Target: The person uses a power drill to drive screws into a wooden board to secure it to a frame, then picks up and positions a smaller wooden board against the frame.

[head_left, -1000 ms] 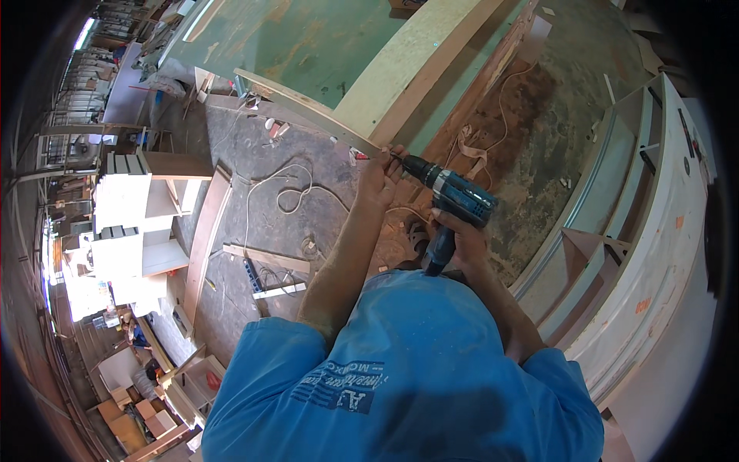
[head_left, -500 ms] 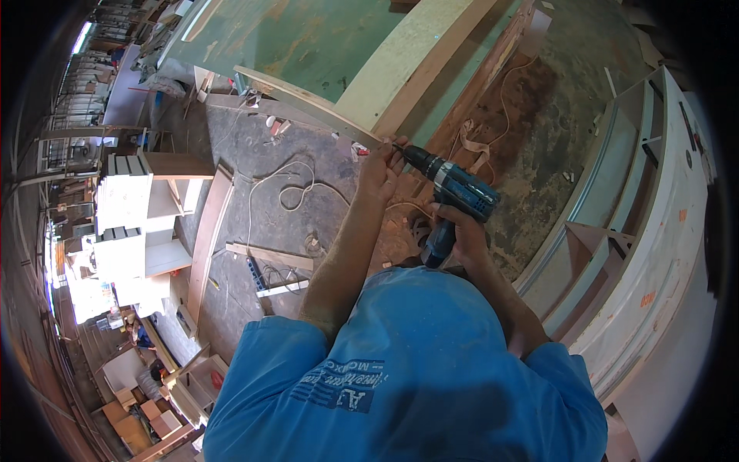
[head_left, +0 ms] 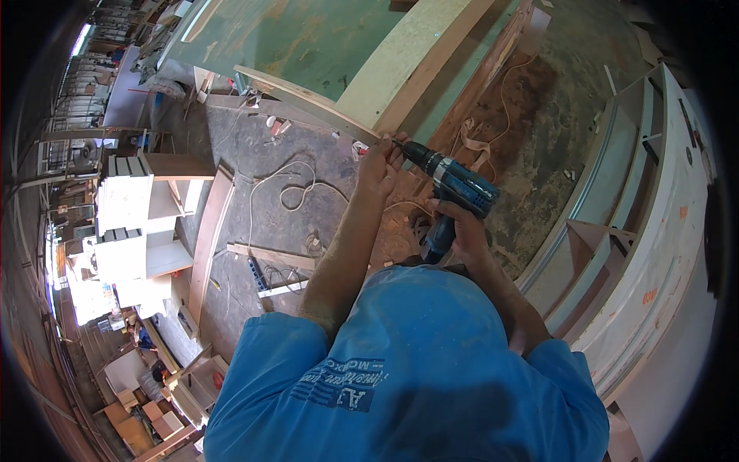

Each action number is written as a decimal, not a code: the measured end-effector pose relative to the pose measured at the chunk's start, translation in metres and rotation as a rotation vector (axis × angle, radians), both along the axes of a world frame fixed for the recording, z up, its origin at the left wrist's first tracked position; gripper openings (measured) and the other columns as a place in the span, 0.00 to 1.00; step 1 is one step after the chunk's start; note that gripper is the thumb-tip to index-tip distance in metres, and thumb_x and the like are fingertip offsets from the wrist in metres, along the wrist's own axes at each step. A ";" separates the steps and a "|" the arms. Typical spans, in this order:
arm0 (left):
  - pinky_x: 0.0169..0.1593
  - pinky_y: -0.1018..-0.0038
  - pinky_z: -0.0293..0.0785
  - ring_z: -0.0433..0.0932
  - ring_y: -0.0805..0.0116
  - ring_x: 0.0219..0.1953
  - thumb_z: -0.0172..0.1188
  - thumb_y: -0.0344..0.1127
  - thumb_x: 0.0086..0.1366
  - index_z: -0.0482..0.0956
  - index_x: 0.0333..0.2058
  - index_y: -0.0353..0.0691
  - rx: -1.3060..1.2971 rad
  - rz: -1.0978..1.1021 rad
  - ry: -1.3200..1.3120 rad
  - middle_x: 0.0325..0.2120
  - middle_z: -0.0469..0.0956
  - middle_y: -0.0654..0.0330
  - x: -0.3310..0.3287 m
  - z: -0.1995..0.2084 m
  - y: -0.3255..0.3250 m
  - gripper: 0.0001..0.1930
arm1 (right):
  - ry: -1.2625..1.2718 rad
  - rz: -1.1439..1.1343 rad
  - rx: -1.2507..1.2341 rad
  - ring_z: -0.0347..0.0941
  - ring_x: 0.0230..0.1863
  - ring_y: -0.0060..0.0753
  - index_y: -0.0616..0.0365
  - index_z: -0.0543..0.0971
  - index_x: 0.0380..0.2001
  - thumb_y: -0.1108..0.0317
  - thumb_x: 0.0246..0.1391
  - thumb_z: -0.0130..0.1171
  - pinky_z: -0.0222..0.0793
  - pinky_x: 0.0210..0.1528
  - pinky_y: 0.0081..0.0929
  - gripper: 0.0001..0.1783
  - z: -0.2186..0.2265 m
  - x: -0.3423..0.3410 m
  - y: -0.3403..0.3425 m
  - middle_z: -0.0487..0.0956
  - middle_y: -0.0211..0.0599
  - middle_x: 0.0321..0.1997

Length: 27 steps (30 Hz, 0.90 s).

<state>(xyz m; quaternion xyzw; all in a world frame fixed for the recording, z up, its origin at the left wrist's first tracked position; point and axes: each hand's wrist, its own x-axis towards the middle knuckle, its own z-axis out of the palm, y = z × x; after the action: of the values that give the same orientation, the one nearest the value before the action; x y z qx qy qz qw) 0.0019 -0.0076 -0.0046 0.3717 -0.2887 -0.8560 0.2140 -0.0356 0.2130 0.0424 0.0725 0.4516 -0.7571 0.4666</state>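
A blue and black cordless drill (head_left: 460, 185) is gripped by its handle in my right hand (head_left: 464, 231). Its nose points up and to the left, toward a corner of the wooden frame (head_left: 350, 128). My left hand (head_left: 379, 168) is at that corner, fingers pinched together close to the drill's tip. Whatever lies between those fingertips is too small to make out. A pale board (head_left: 412, 58) with a brown edge meets the frame just above the left hand.
A green panel (head_left: 292, 46) lies beyond the frame. On the floor are a looped cable (head_left: 286, 202), a power strip (head_left: 256, 273) and wood strips (head_left: 273, 256). White cabinets (head_left: 127, 200) stand at left; a long white cabinet frame (head_left: 654, 254) stands at right.
Almost nothing differs. The drill's rear and my right hand have dipped very slightly, while my left hand stays at the frame's corner.
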 end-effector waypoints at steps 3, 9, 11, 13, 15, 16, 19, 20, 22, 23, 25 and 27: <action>0.60 0.64 0.76 0.80 0.56 0.51 0.54 0.35 0.74 0.74 0.47 0.33 -0.006 -0.020 0.006 0.45 0.80 0.51 0.000 0.001 0.000 0.11 | -0.010 -0.001 -0.027 0.76 0.28 0.26 0.60 0.83 0.37 0.72 0.48 0.69 0.72 0.34 0.26 0.11 0.004 0.000 0.000 0.79 0.32 0.28; 0.59 0.64 0.77 0.80 0.56 0.51 0.54 0.35 0.74 0.75 0.47 0.34 0.003 -0.021 -0.002 0.45 0.80 0.51 0.000 -0.001 -0.002 0.10 | -0.005 0.032 0.002 0.76 0.29 0.27 0.60 0.82 0.38 0.70 0.49 0.69 0.73 0.35 0.27 0.12 -0.003 0.000 0.001 0.79 0.33 0.28; 0.59 0.64 0.77 0.80 0.56 0.51 0.53 0.35 0.74 0.75 0.47 0.34 0.022 -0.008 -0.024 0.45 0.80 0.51 -0.003 0.000 -0.002 0.10 | -0.036 0.036 0.026 0.77 0.29 0.27 0.60 0.82 0.38 0.70 0.49 0.69 0.73 0.35 0.27 0.12 -0.002 0.000 0.001 0.80 0.33 0.28; 0.58 0.64 0.78 0.80 0.56 0.51 0.53 0.35 0.75 0.74 0.47 0.34 0.025 -0.004 -0.028 0.45 0.80 0.51 -0.002 -0.002 -0.003 0.10 | -0.029 0.041 0.027 0.77 0.29 0.27 0.60 0.82 0.38 0.70 0.49 0.69 0.73 0.35 0.27 0.12 -0.005 0.000 0.001 0.80 0.33 0.28; 0.58 0.64 0.78 0.80 0.56 0.51 0.52 0.35 0.75 0.74 0.47 0.35 0.028 -0.002 -0.031 0.46 0.80 0.50 -0.002 -0.002 -0.003 0.11 | -0.022 0.045 0.027 0.77 0.29 0.27 0.60 0.82 0.37 0.70 0.49 0.69 0.73 0.35 0.27 0.12 -0.005 0.000 0.001 0.80 0.33 0.28; 0.58 0.65 0.78 0.80 0.56 0.51 0.52 0.35 0.75 0.74 0.48 0.35 0.025 -0.012 -0.035 0.46 0.80 0.50 -0.002 -0.001 -0.003 0.11 | -0.017 0.036 0.026 0.77 0.29 0.27 0.60 0.82 0.37 0.70 0.49 0.69 0.73 0.35 0.27 0.12 -0.003 0.000 0.001 0.80 0.33 0.28; 0.58 0.65 0.78 0.80 0.56 0.52 0.52 0.36 0.75 0.74 0.48 0.34 0.017 -0.026 -0.033 0.46 0.80 0.50 -0.002 -0.002 -0.004 0.11 | -0.020 0.020 0.017 0.77 0.29 0.27 0.60 0.82 0.37 0.70 0.49 0.69 0.73 0.34 0.26 0.11 0.001 0.001 0.000 0.80 0.33 0.29; 0.58 0.65 0.78 0.80 0.56 0.52 0.52 0.35 0.75 0.73 0.48 0.34 0.012 -0.032 -0.027 0.46 0.80 0.50 -0.001 -0.002 -0.004 0.11 | -0.028 0.012 0.009 0.77 0.30 0.26 0.60 0.82 0.37 0.70 0.49 0.69 0.73 0.34 0.26 0.11 0.002 0.001 -0.001 0.80 0.32 0.29; 0.58 0.65 0.78 0.80 0.56 0.52 0.52 0.36 0.75 0.73 0.48 0.34 0.012 -0.023 -0.042 0.46 0.80 0.50 -0.002 0.001 -0.003 0.11 | -0.032 0.017 0.006 0.77 0.30 0.26 0.60 0.82 0.37 0.70 0.49 0.70 0.73 0.35 0.26 0.11 0.002 0.000 0.000 0.80 0.32 0.29; 0.58 0.65 0.78 0.80 0.56 0.52 0.52 0.36 0.75 0.73 0.48 0.34 0.011 -0.013 -0.056 0.46 0.80 0.50 -0.003 0.002 -0.002 0.11 | -0.035 0.023 0.002 0.77 0.30 0.26 0.59 0.82 0.37 0.71 0.49 0.70 0.73 0.35 0.26 0.11 0.002 -0.001 0.000 0.80 0.32 0.29; 0.58 0.65 0.78 0.80 0.56 0.52 0.53 0.36 0.75 0.73 0.48 0.34 0.008 -0.014 -0.061 0.46 0.80 0.50 -0.004 0.003 -0.001 0.11 | -0.020 0.009 -0.003 0.77 0.30 0.26 0.59 0.82 0.37 0.71 0.49 0.70 0.73 0.36 0.26 0.11 -0.001 -0.001 0.000 0.80 0.32 0.29; 0.58 0.64 0.78 0.80 0.56 0.52 0.53 0.36 0.75 0.73 0.48 0.34 0.003 -0.010 -0.065 0.46 0.80 0.50 -0.002 0.003 -0.002 0.11 | -0.004 0.000 -0.010 0.76 0.30 0.26 0.59 0.82 0.36 0.71 0.49 0.70 0.73 0.36 0.26 0.11 -0.005 0.001 -0.001 0.80 0.32 0.29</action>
<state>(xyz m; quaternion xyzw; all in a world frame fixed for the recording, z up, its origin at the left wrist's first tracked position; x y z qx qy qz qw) -0.0003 -0.0092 -0.0019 0.3983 -0.2960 -0.8449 0.1997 -0.0351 0.2121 0.0369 0.0718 0.4465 -0.7593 0.4678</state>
